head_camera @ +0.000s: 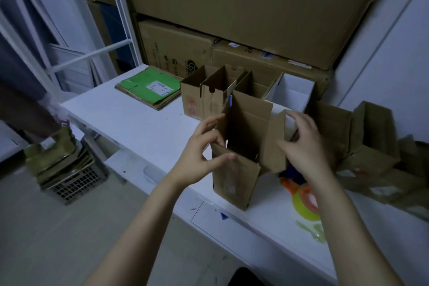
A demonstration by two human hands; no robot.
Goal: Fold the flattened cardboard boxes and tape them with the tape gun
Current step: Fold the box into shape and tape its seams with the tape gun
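Two hands are on the small brown box, which stands upright near the front edge of the white table with its top open and all four flaps up. I take it to be standing like that so the flaps can be folded in from above. The right hand grips the right-side flap, fingers curled over its upper edge and thumb against its face, well placed to swing it inward. The left hand sits at the left corner, thumb on the rim of the near flap, fingers bent toward the side wall. Whether it has actually closed on cardboard or only steadies it, I cannot tell. The tape gun, orange with a yellowish roll, lies on the table just right of the box, partly hidden by my right forearm, so it is close to reach once the flaps meet. Erected boxes stand in a row behind, and a flat stack with a green top waits at the back left.
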